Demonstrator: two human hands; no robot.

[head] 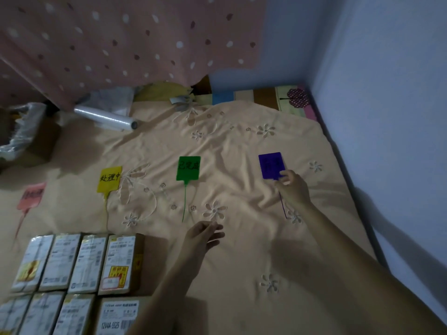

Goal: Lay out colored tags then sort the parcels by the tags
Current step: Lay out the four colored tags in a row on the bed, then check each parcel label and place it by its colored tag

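Four colored tags lie in a row on the peach bedsheet [242, 250]: a pink tag [32, 195] at far left, a yellow tag [110, 178], a green tag [188, 168] and a purple tag [270, 165] at right. My right hand [294, 188] pinches the purple tag's lower edge where its thin tail starts. My left hand [202, 238] hovers over the sheet below the green tag, fingers relaxed and holding nothing. Several taped parcels [79, 264] with printed labels lie in two rows at the lower left.
A roll of clear wrap [105, 118] lies at the back left beside a plastic-lined box [23, 131]. A pink dotted curtain [121, 39] hangs behind. A blue wall [387, 117] borders the bed's right side.
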